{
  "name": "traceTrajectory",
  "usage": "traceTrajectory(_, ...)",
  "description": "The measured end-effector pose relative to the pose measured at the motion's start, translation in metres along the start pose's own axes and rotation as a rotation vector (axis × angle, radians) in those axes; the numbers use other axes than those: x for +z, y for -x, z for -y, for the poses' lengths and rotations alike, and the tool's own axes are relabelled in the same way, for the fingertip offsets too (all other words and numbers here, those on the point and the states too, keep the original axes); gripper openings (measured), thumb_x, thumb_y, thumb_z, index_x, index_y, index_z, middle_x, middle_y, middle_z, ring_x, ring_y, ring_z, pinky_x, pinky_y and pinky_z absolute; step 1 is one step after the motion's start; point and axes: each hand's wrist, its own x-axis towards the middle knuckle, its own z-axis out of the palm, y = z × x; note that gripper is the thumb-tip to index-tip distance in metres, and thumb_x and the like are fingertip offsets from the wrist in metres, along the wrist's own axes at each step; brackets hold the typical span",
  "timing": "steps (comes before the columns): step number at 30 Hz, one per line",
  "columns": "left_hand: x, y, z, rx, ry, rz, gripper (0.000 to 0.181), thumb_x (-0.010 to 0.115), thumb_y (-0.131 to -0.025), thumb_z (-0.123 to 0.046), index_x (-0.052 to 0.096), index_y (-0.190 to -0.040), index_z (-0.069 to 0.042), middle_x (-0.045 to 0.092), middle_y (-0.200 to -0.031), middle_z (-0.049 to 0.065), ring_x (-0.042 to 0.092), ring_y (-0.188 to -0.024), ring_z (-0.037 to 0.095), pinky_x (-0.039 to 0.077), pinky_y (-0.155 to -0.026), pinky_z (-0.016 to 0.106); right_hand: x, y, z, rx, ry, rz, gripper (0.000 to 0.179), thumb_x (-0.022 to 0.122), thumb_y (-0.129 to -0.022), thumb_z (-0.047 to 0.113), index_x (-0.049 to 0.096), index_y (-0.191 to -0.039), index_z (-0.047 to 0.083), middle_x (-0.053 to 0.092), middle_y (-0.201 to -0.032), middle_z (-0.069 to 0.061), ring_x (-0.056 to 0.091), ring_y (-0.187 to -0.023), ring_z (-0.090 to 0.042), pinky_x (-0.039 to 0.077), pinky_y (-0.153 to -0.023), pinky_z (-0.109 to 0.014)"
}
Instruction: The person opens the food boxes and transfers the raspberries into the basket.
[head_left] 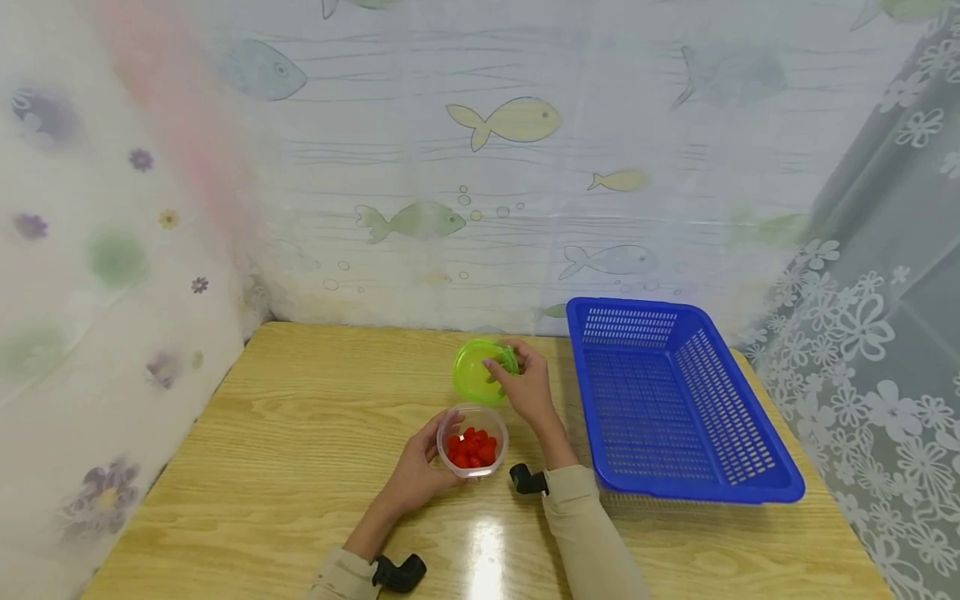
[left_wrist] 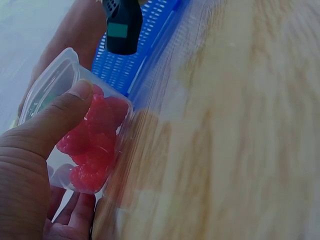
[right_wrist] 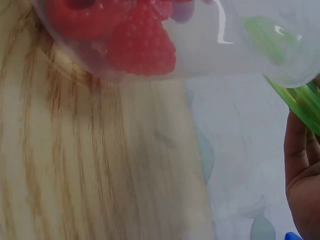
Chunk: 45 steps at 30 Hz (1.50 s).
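A clear plastic container [head_left: 459, 414] with red raspberries [head_left: 472, 450] inside sits at the middle of the table. My left hand [head_left: 417, 468] grips it from the left side; the left wrist view shows the thumb across its near wall and the raspberries [left_wrist: 97, 137] behind the plastic. Just beyond the container, my right hand [head_left: 528, 387] pinches a translucent green lid [head_left: 472, 375] by its right part, held apart above the tabletop. In the right wrist view the lid [right_wrist: 302, 102] shows at the right edge, partly hidden by the container.
A large blue plastic basket [head_left: 750, 367] with slotted walls stands on the right of the wooden table [head_left: 300, 442]. A curtain printed with fish [head_left: 517, 121] hangs behind the table's far edge. Black wrist cameras [head_left: 401, 573] are strapped on both forearms.
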Motion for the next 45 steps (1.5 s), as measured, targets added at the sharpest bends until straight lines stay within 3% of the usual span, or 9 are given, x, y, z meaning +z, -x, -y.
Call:
traceTrajectory(3, 0.0, 0.0, 0.0, 0.019, 0.012, -0.003, 0.097, 0.091, -0.072, -0.003, 0.04, -0.155, -0.007, 0.05, -0.15, 0.019, 0.047, -0.14, 0.037, 0.038, -0.117, 0.045, 0.0, -0.006, -0.006, 0.037, 0.012, -0.011, 0.029, 0.074, -0.094, 0.011, 0.068, -0.12, 0.0, 0.074, -0.089, -0.023, 0.072, -0.068, -0.023, 0.054, -0.051, -0.022)
traceTrajectory(6, 0.002, 0.0, -0.001, 0.012, 0.015, -0.022, 0.096, 0.091, -0.071, -0.002, 0.042, -0.154, -0.007, 0.053, -0.149, 0.017, 0.049, -0.139, 0.036, 0.041, -0.117, 0.039, -0.001, -0.011, -0.017, 0.084, 0.024, -0.029, 0.026, 0.071, -0.096, 0.011, 0.069, -0.121, 0.003, 0.075, -0.088, -0.014, 0.068, -0.066, -0.012, 0.054, -0.052, -0.022)
traceTrajectory(10, 0.008, 0.0, 0.0, -0.014, 0.019, -0.033, 0.093, 0.092, -0.071, -0.004, 0.045, -0.151, -0.011, 0.055, -0.148, 0.012, 0.051, -0.138, 0.031, 0.041, -0.114, 0.025, -0.007, -0.013, -0.024, 0.153, 0.009, -0.065, 0.025, 0.066, -0.097, 0.009, 0.07, -0.121, 0.004, 0.073, -0.09, -0.009, 0.066, -0.069, -0.011, 0.054, -0.056, -0.023)
traceTrajectory(14, 0.013, -0.002, 0.001, -0.014, -0.021, -0.015, 0.094, 0.093, -0.072, -0.012, 0.044, -0.153, -0.014, 0.055, -0.149, 0.008, 0.051, -0.139, 0.027, 0.04, -0.116, 0.028, -0.015, -0.015, -0.032, 0.198, 0.008, -0.102, 0.025, 0.062, -0.097, 0.006, 0.07, -0.121, 0.004, 0.068, -0.095, -0.009, 0.062, -0.075, -0.013, 0.053, -0.061, -0.022)
traceTrajectory(20, 0.013, 0.0, 0.002, -0.015, -0.063, -0.048, 0.097, 0.095, -0.07, -0.013, 0.044, -0.153, -0.015, 0.055, -0.149, 0.006, 0.052, -0.138, 0.025, 0.041, -0.116, 0.031, -0.016, -0.021, -0.043, 0.236, 0.094, 0.012, 0.023, 0.064, -0.1, 0.013, 0.069, -0.119, -0.001, 0.066, -0.108, -0.013, 0.06, -0.088, -0.013, 0.052, -0.071, -0.021)
traceTrajectory(26, 0.011, 0.001, -0.001, -0.018, -0.012, -0.044, 0.095, 0.095, -0.068, -0.008, 0.046, -0.15, -0.012, 0.055, -0.147, 0.012, 0.051, -0.139, 0.027, 0.038, -0.119, 0.036, -0.013, -0.025, -0.051, 0.215, 0.138, 0.063, 0.019, 0.067, -0.098, 0.01, 0.071, -0.11, -0.004, 0.063, -0.094, -0.011, 0.053, -0.08, -0.014, 0.046, -0.066, -0.022)
traceTrajectory(31, 0.01, 0.001, 0.0, -0.017, 0.013, -0.044, 0.093, 0.094, -0.068, -0.006, 0.048, -0.149, -0.011, 0.054, -0.147, 0.015, 0.049, -0.14, 0.029, 0.036, -0.119, 0.043, -0.009, -0.031, -0.056, 0.241, 0.151, 0.054, 0.014, 0.07, -0.097, 0.01, 0.071, -0.101, -0.003, 0.061, -0.081, -0.004, 0.053, -0.069, -0.011, 0.045, -0.06, -0.021)
traceTrajectory(36, 0.008, 0.002, 0.001, -0.01, 0.014, -0.052, 0.092, 0.095, -0.067, -0.005, 0.049, -0.147, -0.01, 0.055, -0.147, 0.015, 0.049, -0.141, 0.029, 0.037, -0.119, 0.043, -0.002, -0.039, -0.062, 0.277, 0.211, 0.019, 0.019, 0.073, -0.094, 0.011, 0.064, -0.082, 0.0, 0.049, -0.066, 0.001, 0.045, -0.06, -0.011, 0.039, -0.055, -0.021)
traceTrajectory(45, 0.006, 0.002, 0.003, -0.003, 0.008, -0.063, 0.094, 0.096, -0.065, -0.006, 0.049, -0.147, -0.006, 0.055, -0.146, 0.014, 0.049, -0.14, 0.028, 0.04, -0.117, 0.035, 0.008, -0.043, -0.058, 0.321, 0.359, -0.066, 0.031, 0.081, -0.086, 0.015, 0.054, -0.081, 0.003, 0.039, -0.076, -0.001, 0.04, -0.072, -0.015, 0.036, -0.058, -0.024)
